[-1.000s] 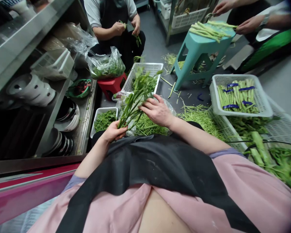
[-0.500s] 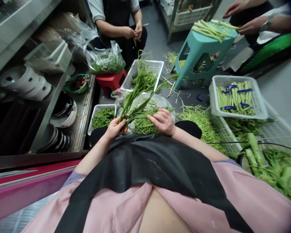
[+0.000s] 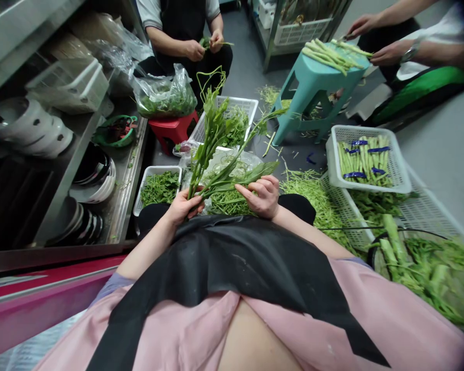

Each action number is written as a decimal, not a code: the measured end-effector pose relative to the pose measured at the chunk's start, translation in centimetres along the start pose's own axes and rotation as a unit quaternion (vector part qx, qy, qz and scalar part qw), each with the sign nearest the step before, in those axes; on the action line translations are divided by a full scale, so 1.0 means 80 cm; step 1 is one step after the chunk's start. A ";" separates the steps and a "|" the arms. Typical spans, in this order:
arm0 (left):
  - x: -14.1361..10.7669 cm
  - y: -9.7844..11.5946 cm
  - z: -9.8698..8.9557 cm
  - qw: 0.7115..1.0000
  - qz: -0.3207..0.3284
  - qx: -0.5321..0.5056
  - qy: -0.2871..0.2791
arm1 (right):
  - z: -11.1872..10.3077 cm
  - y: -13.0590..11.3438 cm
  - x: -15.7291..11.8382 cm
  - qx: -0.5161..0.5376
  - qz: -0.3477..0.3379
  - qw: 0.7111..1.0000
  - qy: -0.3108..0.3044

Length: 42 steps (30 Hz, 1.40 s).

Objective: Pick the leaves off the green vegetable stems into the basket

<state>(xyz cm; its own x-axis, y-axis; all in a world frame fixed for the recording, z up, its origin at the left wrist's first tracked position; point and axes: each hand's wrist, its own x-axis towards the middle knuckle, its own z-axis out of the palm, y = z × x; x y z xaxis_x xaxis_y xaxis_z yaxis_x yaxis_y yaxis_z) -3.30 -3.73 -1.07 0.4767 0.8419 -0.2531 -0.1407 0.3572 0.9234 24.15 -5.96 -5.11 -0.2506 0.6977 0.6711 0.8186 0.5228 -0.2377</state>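
My left hand (image 3: 185, 204) is closed around the lower ends of a bunch of leafy green stems (image 3: 210, 138), whose tips fan up and to the right. My right hand (image 3: 262, 197) pinches a leafy stem (image 3: 251, 174) that slants out to the right from the same bunch; its fingertips partly cover what they hold. Below the hands, cut green stems (image 3: 230, 202) lie in a clear plastic bag (image 3: 251, 158) in front of my lap. To the left stands a small white basket (image 3: 137, 205) of short leafy greens (image 3: 160, 188).
Beyond are a white basket (image 3: 252, 105) of greens and a bag of greens (image 3: 165, 95) on a red stool (image 3: 174, 129). Two co-workers handle vegetables, one beside a teal stool (image 3: 313, 82). Peelings (image 3: 305, 190) and stacked baskets (image 3: 400, 183) lie right; shelves (image 3: 133, 175) stand left.
The whole view has shifted slightly. The leafy stem at my right hand now shows its broad leaf spread over the fingers. My left hand keeps its grip on the bunch.
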 end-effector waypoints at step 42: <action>0.000 -0.043 -0.036 0.986 -0.106 -0.087 -0.094 | 0.011 0.029 0.067 0.434 0.430 0.792 -0.004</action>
<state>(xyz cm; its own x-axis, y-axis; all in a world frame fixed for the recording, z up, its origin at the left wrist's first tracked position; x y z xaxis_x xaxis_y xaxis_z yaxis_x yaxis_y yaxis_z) -5.32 -3.76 -5.10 0.6614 0.6570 -0.3619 -0.1598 0.5948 0.7878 24.24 -0.58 -2.64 0.1996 0.9799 -0.0047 0.0259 -0.0101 -0.9996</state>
